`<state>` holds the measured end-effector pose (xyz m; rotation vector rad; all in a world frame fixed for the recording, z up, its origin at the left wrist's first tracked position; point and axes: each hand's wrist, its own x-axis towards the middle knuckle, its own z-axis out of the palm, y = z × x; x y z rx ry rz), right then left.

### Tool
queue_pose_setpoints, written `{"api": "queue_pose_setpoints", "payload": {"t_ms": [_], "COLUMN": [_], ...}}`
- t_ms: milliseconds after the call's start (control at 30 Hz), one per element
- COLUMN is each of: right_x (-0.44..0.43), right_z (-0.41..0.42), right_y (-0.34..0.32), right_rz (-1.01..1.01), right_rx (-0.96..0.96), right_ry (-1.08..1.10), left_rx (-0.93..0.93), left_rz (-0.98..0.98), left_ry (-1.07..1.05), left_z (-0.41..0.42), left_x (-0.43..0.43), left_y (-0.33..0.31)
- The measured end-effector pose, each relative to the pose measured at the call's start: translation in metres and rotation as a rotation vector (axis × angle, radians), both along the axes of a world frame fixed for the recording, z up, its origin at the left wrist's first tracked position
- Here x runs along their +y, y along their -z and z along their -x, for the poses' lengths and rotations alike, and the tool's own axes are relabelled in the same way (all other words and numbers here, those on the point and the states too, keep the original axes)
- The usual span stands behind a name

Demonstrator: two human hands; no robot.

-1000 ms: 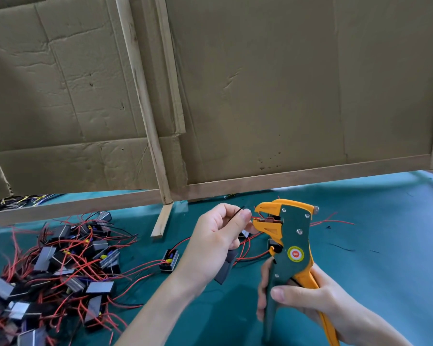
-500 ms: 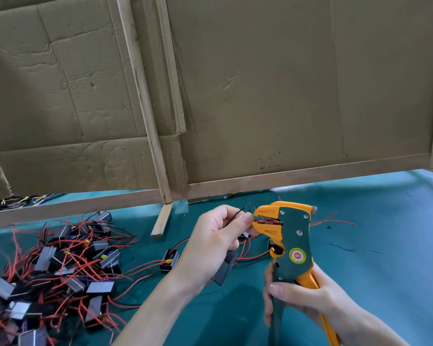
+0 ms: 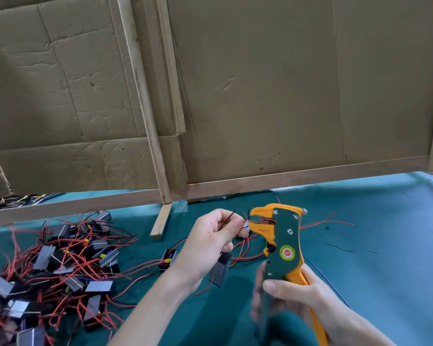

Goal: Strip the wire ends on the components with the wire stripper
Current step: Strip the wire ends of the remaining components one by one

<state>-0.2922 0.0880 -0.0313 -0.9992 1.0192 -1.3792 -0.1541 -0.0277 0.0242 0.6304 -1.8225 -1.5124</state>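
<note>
Just left of the wire stripper (image 3: 283,236), the left hand (image 3: 205,245) pinches in its grip a red wire (image 3: 243,221) whose end has now entered the open jaws, its component (image 3: 220,269) dangling below, while the right hand (image 3: 298,298) tightens its grip on the handles, so a strip looks imminent.

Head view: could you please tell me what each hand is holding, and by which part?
The right hand grips the stripper by its handles. The left hand pinches a red wire near its end, at the stripper's mouth.
</note>
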Motion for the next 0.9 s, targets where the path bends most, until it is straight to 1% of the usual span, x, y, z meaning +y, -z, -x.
{"api": "queue_pose_setpoints", "payload": {"t_ms": [100, 167, 200, 267, 367, 433, 533, 567, 600, 633, 700, 733, 767, 833, 900], "right_x": [-0.002, -0.003, -0.003, -0.004, -0.005, -0.006, -0.007, -0.007, -0.007, -0.007, -0.008, -0.007, -0.007, -0.008, -0.008], "right_z": [0.003, 0.006, 0.010, 0.017, 0.028, 0.032, 0.034, 0.034, 0.033, 0.032, 0.031, 0.031, 0.031, 0.031, 0.030], "right_y": [0.001, 0.002, 0.001, -0.002, -0.004, -0.002, 0.001, 0.001, 0.002, 0.002, 0.002, 0.001, 0.001, 0.001, 0.002], "right_rz": [0.001, 0.038, 0.056, 0.088, 0.116, 0.117, 0.103, 0.098, 0.094, 0.088, 0.065, 0.047, 0.028, -0.006, -0.037], "right_rx": [-0.091, -0.164, -0.205, -0.263, -0.323, -0.360, -0.362, -0.354, -0.342, -0.332, -0.320, -0.315, -0.311, -0.301, -0.294], "right_ry": [-0.073, -0.022, 0.028, 0.142, 0.276, 0.320, 0.339, 0.335, 0.331, 0.328, 0.330, 0.331, 0.329, 0.322, 0.314], "left_rx": [-0.003, 0.030, 0.061, 0.181, 0.397, 0.475, 0.529, 0.515, 0.458, 0.375, 0.136, 0.028, -0.035, -0.060, -0.118], "left_rz": [0.031, 0.013, -0.028, -0.200, -0.482, -0.588, -0.727, -0.755, -0.755, -0.739, -0.686, -0.624, -0.538, -0.353, -0.223], "left_ry": [-0.070, -0.149, -0.195, -0.255, -0.284, -0.354, -0.421, -0.413, -0.390, -0.346, -0.227, -0.173, -0.137, -0.076, -0.020], "left_z": [0.002, 0.003, 0.004, 0.008, 0.025, 0.046, 0.084, 0.097, 0.108, 0.116, 0.123, 0.121, 0.116, 0.100, 0.077], "left_x": [-0.005, -0.009, -0.011, -0.015, -0.015, -0.014, -0.013, -0.013, -0.012, -0.009, -0.003, 0.001, 0.004, 0.006, 0.000], "left_y": [0.007, 0.010, 0.011, 0.013, 0.017, 0.017, 0.013, 0.013, 0.013, 0.013, 0.014, 0.014, 0.013, 0.012, 0.013]}}
